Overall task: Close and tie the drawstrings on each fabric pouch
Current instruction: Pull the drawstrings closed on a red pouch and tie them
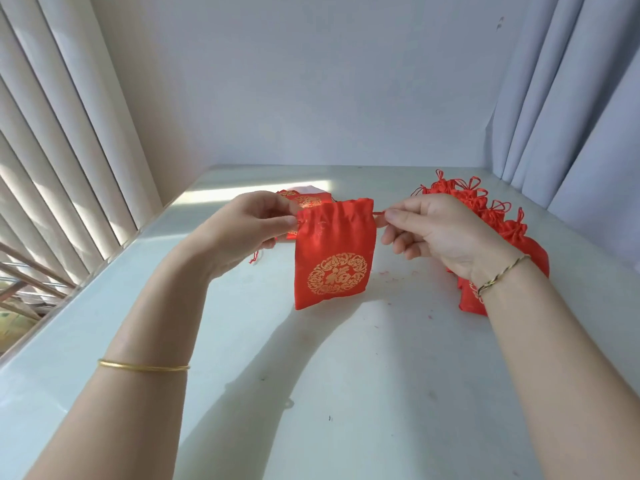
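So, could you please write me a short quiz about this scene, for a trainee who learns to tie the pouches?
1. True or false: the left hand and the right hand each pinch a drawstring of the same red pouch.
2. Where is the pile of tied pouches? A) on the right side of the table; B) behind the left hand; C) on the person's lap.
3. Fill in: the round print on the held pouch is ___ in colour.
Key: 1 true; 2 A; 3 gold.
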The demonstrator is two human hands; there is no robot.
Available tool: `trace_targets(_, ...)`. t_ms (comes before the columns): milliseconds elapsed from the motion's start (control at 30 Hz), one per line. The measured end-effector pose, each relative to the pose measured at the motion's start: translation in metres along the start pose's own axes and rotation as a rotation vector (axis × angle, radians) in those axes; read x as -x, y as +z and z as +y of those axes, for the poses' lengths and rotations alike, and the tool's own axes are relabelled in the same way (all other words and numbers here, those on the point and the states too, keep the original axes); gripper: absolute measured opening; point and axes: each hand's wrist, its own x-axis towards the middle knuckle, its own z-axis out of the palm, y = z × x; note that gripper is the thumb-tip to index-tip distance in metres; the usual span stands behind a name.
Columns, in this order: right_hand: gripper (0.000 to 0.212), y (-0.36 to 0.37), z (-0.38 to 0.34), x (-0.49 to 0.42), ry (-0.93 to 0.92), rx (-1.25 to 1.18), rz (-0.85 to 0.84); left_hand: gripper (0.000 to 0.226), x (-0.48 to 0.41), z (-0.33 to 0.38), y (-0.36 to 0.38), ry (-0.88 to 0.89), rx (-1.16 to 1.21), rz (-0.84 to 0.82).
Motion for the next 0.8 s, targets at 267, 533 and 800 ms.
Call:
trace_targets(267, 0.013, -0.013, 0.004, 0.001, 0.008, -0.101, 0.025, 0.012, 0.003, 0.007, -0.009, 0.096, -0.282, 0.258)
trace_targets(533, 0.011, -0.019, 0.005, 0.004, -0.054, -0.055, 0.059, 0.008, 0.005, 0.007, -0.017, 0.094, -0.309, 0.387)
trace_targets(800, 0.018, -0.012, 0.008, -0.003, -0.196, 0.171, 0.279, 0.023, 0.005, 0.009, -0.013, 0.1, -0.364, 0.534)
